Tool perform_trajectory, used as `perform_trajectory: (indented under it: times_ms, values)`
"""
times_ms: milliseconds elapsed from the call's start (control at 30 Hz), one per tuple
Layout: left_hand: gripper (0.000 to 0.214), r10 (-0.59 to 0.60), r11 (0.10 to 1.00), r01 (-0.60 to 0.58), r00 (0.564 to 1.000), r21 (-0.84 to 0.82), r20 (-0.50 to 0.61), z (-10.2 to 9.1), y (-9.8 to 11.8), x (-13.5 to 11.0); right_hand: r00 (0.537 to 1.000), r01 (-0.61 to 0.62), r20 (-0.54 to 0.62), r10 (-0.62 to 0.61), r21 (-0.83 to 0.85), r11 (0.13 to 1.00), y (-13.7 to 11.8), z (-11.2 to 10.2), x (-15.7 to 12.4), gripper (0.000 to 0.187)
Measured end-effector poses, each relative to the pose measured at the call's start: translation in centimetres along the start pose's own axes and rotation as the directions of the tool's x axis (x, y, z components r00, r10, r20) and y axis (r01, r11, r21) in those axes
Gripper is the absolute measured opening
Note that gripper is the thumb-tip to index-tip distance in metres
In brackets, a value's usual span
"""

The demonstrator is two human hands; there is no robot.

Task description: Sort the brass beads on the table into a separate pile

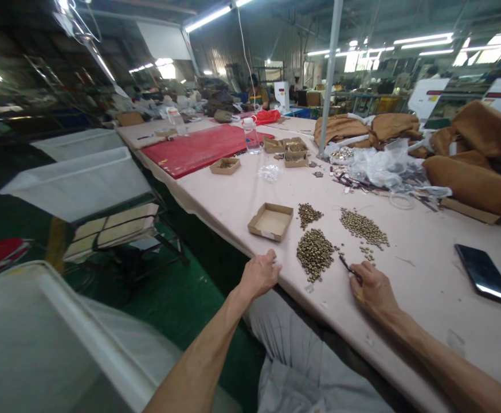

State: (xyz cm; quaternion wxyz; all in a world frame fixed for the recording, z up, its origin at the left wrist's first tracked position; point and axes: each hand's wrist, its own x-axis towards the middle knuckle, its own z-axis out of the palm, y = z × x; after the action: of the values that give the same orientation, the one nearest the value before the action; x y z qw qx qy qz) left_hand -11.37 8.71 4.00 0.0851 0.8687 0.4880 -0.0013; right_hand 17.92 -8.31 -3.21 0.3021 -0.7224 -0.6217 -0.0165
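Observation:
My right hand (374, 289) is closed round a slim dark stick-like tool (348, 267), its exact kind unclear. The tool's tip points at a few loose metal pieces beside a dense heap of small bronze-coloured metal studs (314, 253). My left hand (261, 274) rests at the table edge with curled fingers; whatever they may hold is hidden. Just beyond it sits a shallow cardboard box (271, 221) with a bare bottom. A smaller pile of studs (308, 214) lies right of the box, and a spread-out group (363, 228) lies farther right.
A phone (486, 274) lies on the pale table (418, 304) at right. Farther back are small boxes of metal parts (297, 155), a clear bottle (251, 136), plastic bags (379, 163) and brown fabric bundles (478, 172). White bins (76, 183) stand at left.

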Motion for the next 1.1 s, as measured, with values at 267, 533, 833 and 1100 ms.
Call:
perform_trajectory:
  times_ms: [267,533,833,1100]
  values:
    - [0.027,0.030,1.000,-0.030,0.999,-0.005,-0.020,-0.11,-0.12,0.08,0.998,0.001,-0.065,0.000,0.017,1.000,-0.14,0.58,-0.39,0.027]
    - [0.028,-0.003,1.000,0.003,1.000,0.003,0.021,-0.68,0.34,0.10,0.998,-0.003,-0.068,0.003,0.009,1.000,-0.64,0.41,-0.17,0.023]
    - [0.027,0.003,1.000,-0.003,1.000,0.006,0.014,-0.58,0.26,0.15,0.997,-0.007,-0.072,0.006,-0.005,1.000,-0.63,0.56,-0.11,0.023]
    - [0.026,0.028,1.000,-0.028,1.000,-0.002,-0.003,-0.64,0.10,0.04,0.997,-0.012,-0.075,0.010,-0.021,1.000,-0.46,0.80,-0.03,0.023]
